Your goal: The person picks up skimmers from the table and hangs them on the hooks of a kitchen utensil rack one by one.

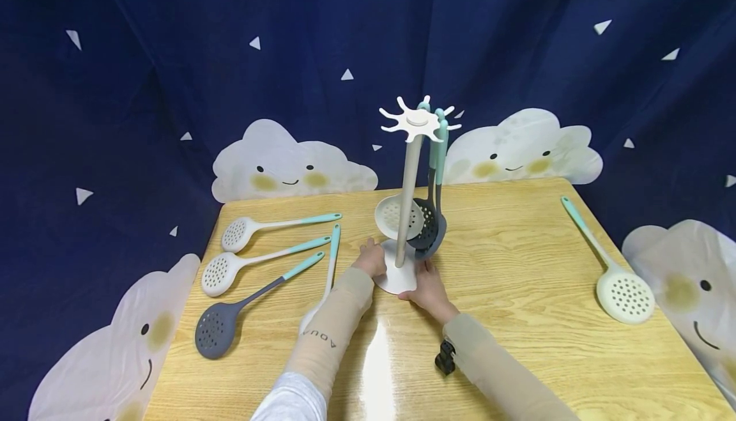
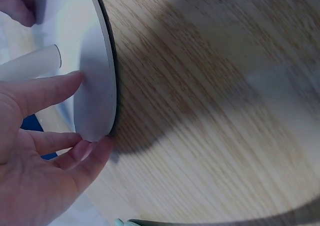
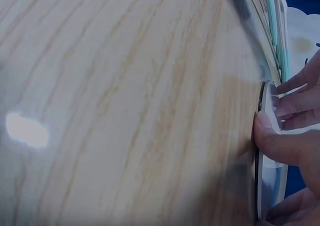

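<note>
The left hand (image 1: 371, 259) and right hand (image 1: 431, 292) are gripping the white base (image 1: 394, 282) left and right, probably the steadiest hold on this stiff-looking, likely top-heavy rack (image 1: 407, 197).

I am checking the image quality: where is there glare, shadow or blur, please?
Head: bright glare on the table, in front of the base; left wrist: broad, soft-edged shadow beside the base; right wrist: small white glare spot at left, table slightly blurred.

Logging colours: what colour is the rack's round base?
The base is white, clearest in the head view.
</note>
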`<state>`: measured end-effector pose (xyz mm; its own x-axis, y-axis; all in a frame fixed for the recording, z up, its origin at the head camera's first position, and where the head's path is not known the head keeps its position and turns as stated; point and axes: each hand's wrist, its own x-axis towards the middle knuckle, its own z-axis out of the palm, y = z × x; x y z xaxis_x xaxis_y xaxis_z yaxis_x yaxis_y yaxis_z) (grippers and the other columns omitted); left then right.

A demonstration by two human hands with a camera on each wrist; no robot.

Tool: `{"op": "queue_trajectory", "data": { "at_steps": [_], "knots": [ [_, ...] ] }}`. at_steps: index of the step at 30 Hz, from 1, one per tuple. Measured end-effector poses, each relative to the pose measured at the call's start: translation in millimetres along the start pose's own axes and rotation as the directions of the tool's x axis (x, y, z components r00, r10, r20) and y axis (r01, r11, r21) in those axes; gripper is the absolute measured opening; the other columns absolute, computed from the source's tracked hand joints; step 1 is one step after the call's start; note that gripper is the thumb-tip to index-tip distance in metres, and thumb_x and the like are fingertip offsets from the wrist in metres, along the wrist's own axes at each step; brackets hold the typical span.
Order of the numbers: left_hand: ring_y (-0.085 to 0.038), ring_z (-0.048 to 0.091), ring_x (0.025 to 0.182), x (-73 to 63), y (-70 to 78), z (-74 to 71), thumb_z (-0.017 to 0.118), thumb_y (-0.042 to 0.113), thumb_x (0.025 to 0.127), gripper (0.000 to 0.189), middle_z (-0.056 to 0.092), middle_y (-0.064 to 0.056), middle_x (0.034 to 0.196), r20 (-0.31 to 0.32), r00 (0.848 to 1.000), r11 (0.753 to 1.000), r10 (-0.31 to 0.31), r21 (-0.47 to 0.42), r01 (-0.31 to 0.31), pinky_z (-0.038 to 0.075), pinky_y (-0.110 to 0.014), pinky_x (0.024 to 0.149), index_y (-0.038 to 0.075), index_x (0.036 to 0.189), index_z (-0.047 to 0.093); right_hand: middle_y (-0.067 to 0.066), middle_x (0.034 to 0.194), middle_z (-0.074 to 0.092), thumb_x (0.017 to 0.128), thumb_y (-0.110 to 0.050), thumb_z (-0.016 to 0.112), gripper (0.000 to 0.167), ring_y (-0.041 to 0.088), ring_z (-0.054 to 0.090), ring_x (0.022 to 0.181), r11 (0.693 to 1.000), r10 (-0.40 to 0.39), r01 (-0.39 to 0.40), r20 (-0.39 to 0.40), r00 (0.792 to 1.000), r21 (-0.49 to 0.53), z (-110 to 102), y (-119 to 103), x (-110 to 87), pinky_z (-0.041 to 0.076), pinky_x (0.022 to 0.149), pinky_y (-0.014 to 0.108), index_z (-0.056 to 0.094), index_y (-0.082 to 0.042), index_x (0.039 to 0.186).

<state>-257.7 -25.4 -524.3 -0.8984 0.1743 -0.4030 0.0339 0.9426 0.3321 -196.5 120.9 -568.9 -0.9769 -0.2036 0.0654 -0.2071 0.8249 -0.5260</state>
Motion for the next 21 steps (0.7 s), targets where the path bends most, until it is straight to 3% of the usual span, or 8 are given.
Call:
{"op": "queue_trajectory", "data": {
  "at_steps": [9, 16, 21],
  "knots": [
    [-0.04, 0.03, 0.124, -7.3, 5.1, -1.5, 0.059, 0.001, 0.079, 0.04, 0.022, -0.024, 0.141, 0.015, 0.999, 0.999, -0.028, -0.02, 0.029, 0.046, -0.039, 0.087, -0.01, 0.117, 0.055, 0.036, 0.136, 0.027, 0.055, -0.03, 0.086, 0.114, 0.048, 0.034, 0.121, 1.0, -0.025, 0.025, 0.03, 0.999, -0.002, -3, 6, 3.5, 0.035, 0.098, 0.049, 0.021, 0.016, 0.136],
    [-0.041, 0.036, 0.118, -9.6, 8.3, -1.5, 0.06, 0.002, 0.078, 0.019, 0.035, -0.023, 0.126, -0.014, 1.0, 1.0, -0.018, 0.026, 0.018, 0.041, -0.042, 0.093, -0.006, 0.094, 0.064, 0.035, 0.137, 0.028, 0.053, -0.032, 0.087, 0.115, 0.047, 0.034, 0.122, 1.0, -0.004, 0.004, 0.078, 0.997, -0.002, -7, 9, 6.5, 0.034, 0.1, 0.047, 0.023, 0.016, 0.136],
    [-0.037, 0.04, 0.109, -10.0, 9.7, -0.2, 0.06, 0.004, 0.08, 0.015, 0.038, -0.021, 0.115, -0.016, 1.0, 0.998, -0.027, 0.051, 0.027, 0.045, -0.037, 0.084, -0.005, 0.091, 0.064, 0.034, 0.136, 0.031, 0.052, -0.033, 0.087, 0.115, 0.046, 0.034, 0.123, 0.999, -0.031, 0.032, 0.094, 0.995, -0.006, -8, 12, 9.1, 0.032, 0.101, 0.047, 0.024, 0.016, 0.135]
  ]
}}
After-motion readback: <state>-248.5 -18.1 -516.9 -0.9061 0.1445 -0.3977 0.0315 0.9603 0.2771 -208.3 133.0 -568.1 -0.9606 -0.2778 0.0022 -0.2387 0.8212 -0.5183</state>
